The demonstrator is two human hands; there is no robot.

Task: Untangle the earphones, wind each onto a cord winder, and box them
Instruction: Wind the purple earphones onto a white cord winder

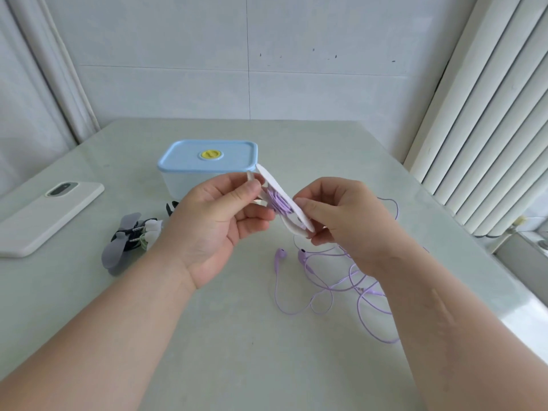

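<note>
Left hand (219, 221) and right hand (338, 215) each keep a pinching grip on the flat white cord winder (292, 207), with the purple earphone cord (278, 204) partly wound. Much cord lies loose, and the blue-lidded clear box (184, 157) is unopened.

left hand (219, 229) bare | right hand (341, 215) bare | forearms (118, 307) uncovered to frame edge

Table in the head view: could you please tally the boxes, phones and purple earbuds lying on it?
Box: 1
Phone: 1
Purple earbuds: 2
Total: 4
</note>
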